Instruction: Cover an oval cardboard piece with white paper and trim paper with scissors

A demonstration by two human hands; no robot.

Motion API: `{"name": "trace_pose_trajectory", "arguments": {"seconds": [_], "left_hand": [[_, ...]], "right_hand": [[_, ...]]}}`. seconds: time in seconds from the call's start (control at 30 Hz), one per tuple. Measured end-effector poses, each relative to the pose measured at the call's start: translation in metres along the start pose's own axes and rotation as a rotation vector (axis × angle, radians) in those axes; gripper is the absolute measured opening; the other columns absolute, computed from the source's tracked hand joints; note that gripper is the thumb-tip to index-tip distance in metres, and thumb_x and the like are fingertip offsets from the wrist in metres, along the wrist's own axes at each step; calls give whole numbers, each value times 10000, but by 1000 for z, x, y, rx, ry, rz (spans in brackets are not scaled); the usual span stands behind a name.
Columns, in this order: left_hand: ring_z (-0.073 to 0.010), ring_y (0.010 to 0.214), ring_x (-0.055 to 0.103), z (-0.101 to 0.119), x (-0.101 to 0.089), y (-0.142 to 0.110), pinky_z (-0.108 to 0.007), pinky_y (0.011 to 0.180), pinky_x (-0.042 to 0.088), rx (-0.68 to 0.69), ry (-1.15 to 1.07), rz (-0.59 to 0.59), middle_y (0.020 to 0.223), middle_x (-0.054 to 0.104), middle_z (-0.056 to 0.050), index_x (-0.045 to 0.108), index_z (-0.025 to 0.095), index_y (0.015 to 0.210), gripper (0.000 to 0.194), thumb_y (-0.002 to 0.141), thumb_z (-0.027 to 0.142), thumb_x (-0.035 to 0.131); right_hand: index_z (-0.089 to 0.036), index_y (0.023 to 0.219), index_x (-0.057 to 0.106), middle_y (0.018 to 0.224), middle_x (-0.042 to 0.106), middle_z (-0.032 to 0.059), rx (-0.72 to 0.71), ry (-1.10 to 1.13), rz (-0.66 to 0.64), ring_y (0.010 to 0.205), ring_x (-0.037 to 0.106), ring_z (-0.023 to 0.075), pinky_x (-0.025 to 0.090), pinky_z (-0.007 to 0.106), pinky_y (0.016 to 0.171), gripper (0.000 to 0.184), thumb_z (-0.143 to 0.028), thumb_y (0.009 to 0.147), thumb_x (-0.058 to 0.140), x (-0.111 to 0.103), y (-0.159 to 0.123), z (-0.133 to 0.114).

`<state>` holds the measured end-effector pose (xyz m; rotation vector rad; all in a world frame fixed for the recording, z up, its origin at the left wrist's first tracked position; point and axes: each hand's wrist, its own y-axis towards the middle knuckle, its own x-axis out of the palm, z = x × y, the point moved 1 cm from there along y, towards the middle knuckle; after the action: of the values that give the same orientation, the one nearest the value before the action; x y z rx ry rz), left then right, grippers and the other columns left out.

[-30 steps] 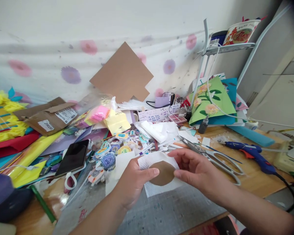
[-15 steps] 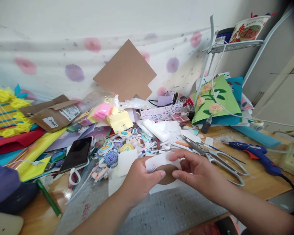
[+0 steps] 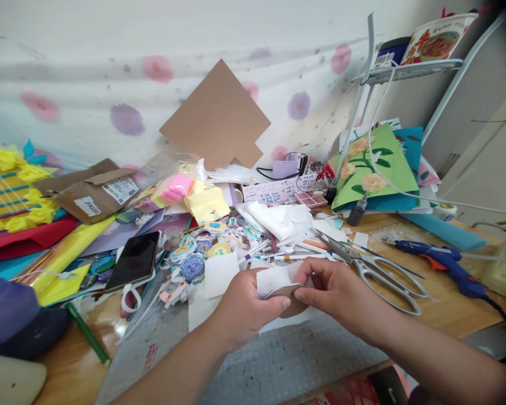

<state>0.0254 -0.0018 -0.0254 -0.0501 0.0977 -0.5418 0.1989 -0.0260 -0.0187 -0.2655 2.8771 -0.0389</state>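
My left hand (image 3: 247,306) and my right hand (image 3: 335,292) meet above the grey cutting mat (image 3: 287,360), both pinching the same small piece. It is a brown cardboard disc (image 3: 294,304) with a white textured paper (image 3: 274,279) folded over its top edge. My left thumb presses the paper down at the left side. My right thumb and fingers grip the right edge of the disc and paper. Most of the disc is hidden by the paper and my fingers.
Large scissors (image 3: 373,270) lie right of my hands, a blue glue gun (image 3: 438,261) beyond them. A black phone (image 3: 134,260), stickers (image 3: 191,264), paper scraps and coloured sheets crowd the left and back. A green flower card (image 3: 373,169) leans against a white rack (image 3: 409,70).
The white paper, earlier flat behind the brown disc, is now folded down over it. My hands have drawn closer together, and the view shifted slightly.
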Motion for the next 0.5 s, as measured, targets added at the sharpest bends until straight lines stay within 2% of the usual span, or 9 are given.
{"name": "trace_pose_trajectory", "arguments": {"seconds": [0.2,0.37,0.5], "left_hand": [[-251,904,604,-1,-4,-1,-310,758,456,-3,-23,-118,975,685,-22,634,188,1073,455,623,157,701],[-300,1009,590,3,-2,-2,-345,851,452,44,6,-108,1051,681,-34,628,231,1156,546,626,120,698],[-311,993,593,5,-1,-2,-376,892,436,56,6,-121,1035,688,-42,656,225,1130,536,613,83,685]], "right_hand": [[-191,685,536,632,498,-44,23,89,7,588,412,119,294,238,534,126,-263,681,641,-2,-1,-6],[-192,666,548,630,506,-38,30,126,12,593,415,122,296,245,543,141,-265,680,667,-3,-1,-4],[-188,662,557,620,510,-39,37,149,20,585,417,121,296,245,537,147,-263,668,684,-4,-1,-2]]}}
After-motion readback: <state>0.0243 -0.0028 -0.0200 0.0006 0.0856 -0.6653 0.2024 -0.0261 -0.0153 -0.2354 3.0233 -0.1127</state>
